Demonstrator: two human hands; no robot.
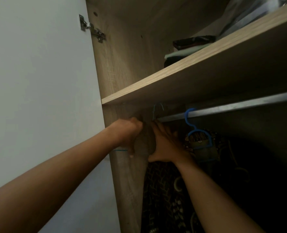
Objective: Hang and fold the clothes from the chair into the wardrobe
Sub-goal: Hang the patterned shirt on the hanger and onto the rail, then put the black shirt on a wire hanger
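Wardrobe interior, dim, seen from below with the white door swung open at left. Item, nearest: my left hand, fingers curled closed on the near shoulder of a garment and the thin blue wire hanger under it. Item: my right hand, fingers spread flat against the garment's far side, gripping nothing. Item: hanger hook, raised just beside the rail; whether it is seated over the rail I cannot tell in this gloom. Item, further along: thick blue plastic hanger already on the rail, carrying dark patterned cloth. Item, farthest: shelf above, with folded clothes. Risks: hook missing the rail so the garment drops when I let go; cloth sliding off the narrow wire; my right hand snagging the neighbouring hanger.
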